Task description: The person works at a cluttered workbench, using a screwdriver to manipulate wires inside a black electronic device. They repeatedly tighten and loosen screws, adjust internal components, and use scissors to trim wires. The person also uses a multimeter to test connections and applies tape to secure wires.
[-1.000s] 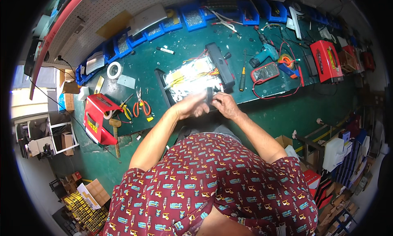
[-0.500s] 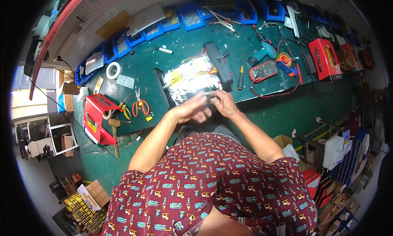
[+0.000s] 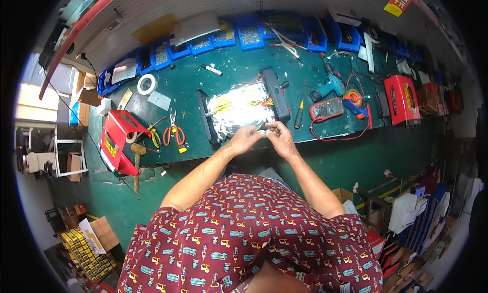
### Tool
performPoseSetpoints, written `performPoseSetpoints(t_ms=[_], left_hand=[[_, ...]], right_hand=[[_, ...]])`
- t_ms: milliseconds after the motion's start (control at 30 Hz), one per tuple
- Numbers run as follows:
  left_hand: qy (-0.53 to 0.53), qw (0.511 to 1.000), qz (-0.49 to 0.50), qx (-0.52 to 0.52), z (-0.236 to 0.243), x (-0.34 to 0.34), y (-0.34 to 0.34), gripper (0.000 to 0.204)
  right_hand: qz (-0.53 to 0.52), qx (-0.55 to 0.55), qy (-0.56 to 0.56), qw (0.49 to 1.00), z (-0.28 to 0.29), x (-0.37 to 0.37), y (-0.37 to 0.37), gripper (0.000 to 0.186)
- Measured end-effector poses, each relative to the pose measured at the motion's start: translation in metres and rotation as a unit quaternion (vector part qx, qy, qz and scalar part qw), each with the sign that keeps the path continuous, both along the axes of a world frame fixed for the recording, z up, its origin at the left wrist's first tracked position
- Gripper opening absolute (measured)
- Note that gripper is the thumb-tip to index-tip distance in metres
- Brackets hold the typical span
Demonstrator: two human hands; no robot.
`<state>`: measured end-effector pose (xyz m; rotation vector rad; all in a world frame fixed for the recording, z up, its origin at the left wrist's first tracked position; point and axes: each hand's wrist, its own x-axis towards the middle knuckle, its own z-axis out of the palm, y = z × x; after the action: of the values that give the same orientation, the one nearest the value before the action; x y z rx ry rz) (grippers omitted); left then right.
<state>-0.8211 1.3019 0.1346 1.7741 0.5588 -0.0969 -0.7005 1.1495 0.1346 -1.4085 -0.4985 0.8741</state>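
Head view shows you a shiny silver box (image 3: 239, 121) on the tabletop (image 3: 185, 92), glare across its middle, with yellow wires (image 3: 221, 108) and black end panels (image 3: 275, 96). It lies just beyond your left fingers (image 3: 253, 133) and right fingers (image 3: 276, 128), which curl close together by its near side; whether they grip anything, you cannot tell.

A red sign (image 3: 397, 1) at the upper right bears large yellow and white characters. A yellow label (image 3: 110, 146) with dark lettering stands on the left red cover (image 3: 125, 124), its words too small to read.
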Motion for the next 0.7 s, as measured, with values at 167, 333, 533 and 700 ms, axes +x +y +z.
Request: performPoseSetpoints(t_ms=[167, 333, 533, 700], left_hand=[[0.029, 0.999, 0.007, -0.012, 0.028, 0.012, 0.003, 0.034], [-0.099, 0.992, -0.006, -0.075, 0.007, 0.016, 0.000, 0.061], [-0.035, 0.984, -0.168, 0.053, 0.017, 0.022, 0.018, 0.043], [0.044, 0.962, -0.150, 0.223, 0.029, 0.032, 0.000, 0.041]], right_hand=[[0.065, -0.065, -0.021, 0.996, 0.017, 0.016, -0.008, 0.030], [0.083, -0.096, 0.034, 0.991, 0.014, 0.015, -0.014, 0.023], [0.056, -0.100, 0.082, 0.990, -0.002, 0.003, -0.009, 0.023], [-0.023, -0.093, 0.096, 0.991, -0.020, -0.008, -0.001, 0.025]])
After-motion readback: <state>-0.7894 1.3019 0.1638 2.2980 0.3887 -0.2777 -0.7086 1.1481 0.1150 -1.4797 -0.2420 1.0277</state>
